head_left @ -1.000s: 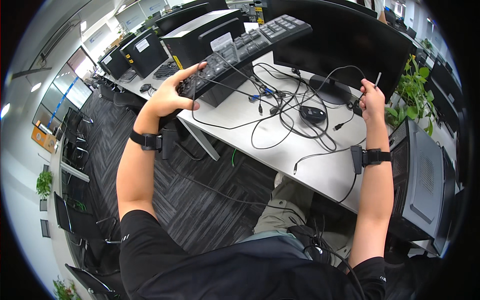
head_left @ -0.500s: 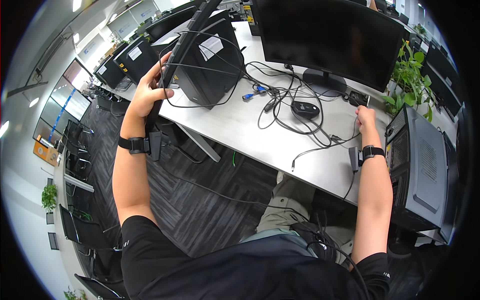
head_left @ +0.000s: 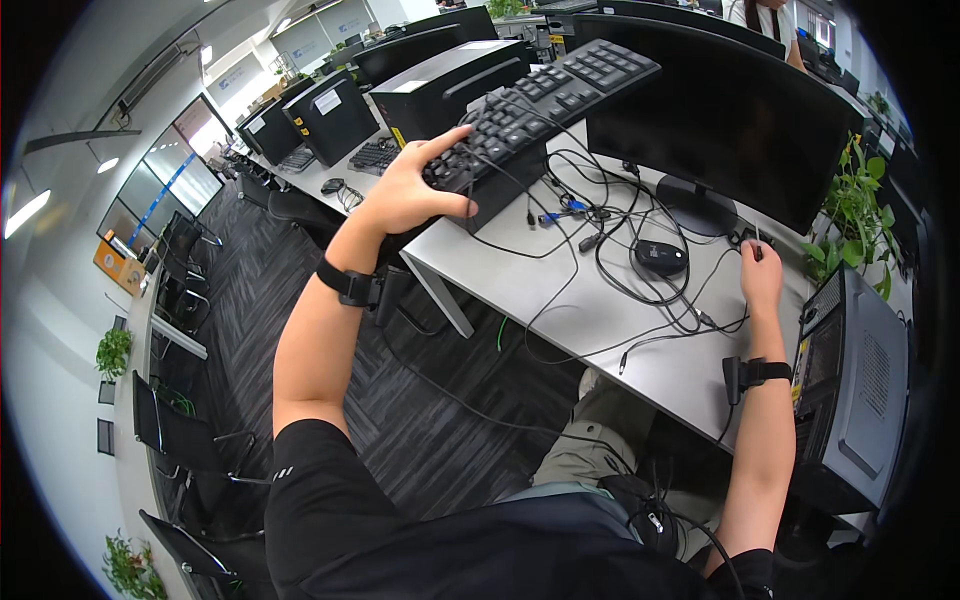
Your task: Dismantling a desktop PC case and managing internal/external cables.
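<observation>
My left hand [head_left: 415, 190] grips a black keyboard [head_left: 560, 100] by its near left end, thumb on one side and fingers on the other. The keyboard is held in the air, tilted, its keys facing me, and it partly covers a black computer tower and the monitor's left edge. Thin black cable hangs in loops around it. At the right, my right hand [head_left: 762, 275] is closed near the monitor's base, around a small dark thing too hidden to name. Tangled black cables [head_left: 590, 265], one with a blue plug [head_left: 570, 208], lie on the desk [head_left: 500, 270] between my hands.
A curved monitor [head_left: 720, 130] stands at the back. A black oval mouse-like device [head_left: 662, 257] lies among the cables. A computer tower [head_left: 855, 380] and a leafy plant [head_left: 860, 215] are at the right. More towers [head_left: 335, 115] line the desks at left. A person [head_left: 765, 22] is behind the monitor.
The keyboard has swung from upright on the left to a slant over the desk, key side now showing. My left hand moved right with it. My view has shifted left; my right hand stays closed.
</observation>
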{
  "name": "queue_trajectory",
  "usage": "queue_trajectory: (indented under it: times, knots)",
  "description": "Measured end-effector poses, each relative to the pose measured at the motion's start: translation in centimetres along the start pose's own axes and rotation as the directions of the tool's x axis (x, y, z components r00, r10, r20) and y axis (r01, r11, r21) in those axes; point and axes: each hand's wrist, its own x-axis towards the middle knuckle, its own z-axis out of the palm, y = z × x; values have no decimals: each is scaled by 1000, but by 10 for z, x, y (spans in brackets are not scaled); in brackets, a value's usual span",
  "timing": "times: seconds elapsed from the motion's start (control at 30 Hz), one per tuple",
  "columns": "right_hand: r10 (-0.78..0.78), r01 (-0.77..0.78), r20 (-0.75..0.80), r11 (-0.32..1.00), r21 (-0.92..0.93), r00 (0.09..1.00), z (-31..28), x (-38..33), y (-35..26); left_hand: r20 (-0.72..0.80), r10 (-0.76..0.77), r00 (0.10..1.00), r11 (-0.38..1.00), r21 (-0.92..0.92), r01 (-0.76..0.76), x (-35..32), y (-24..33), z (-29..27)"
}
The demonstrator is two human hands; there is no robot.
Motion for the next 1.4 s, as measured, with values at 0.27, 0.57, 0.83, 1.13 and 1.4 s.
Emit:
queue_trajectory:
  times: [0.27, 0.57, 0.83, 1.13, 1.4]
  knots:
    - [-456, 259, 316, 823, 505, 832, -2, -101, -145, -102, 79, 992, 947, 318, -43, 6, 24, 53]
    - [-477, 306, 236, 799, 518, 846, 12, -118, -180, -108, 123, 986, 958, 271, -90, 1, 38, 74]
    - [-256, 63, 284, 834, 548, 924, 4, -113, -157, 42, 71, 997, 997, 19, -72, -1, 23, 56]
    - [-67, -216, 430, 789, 575, 900, 52, -68, -132, 210, 98, 973, 884, -468, 12, -6, 6, 27]
    - [-246, -666, 815, 478, 572, 524, 105, -50, -162, 245, 314, 917, 910, -352, -218, -5, 22, 22]
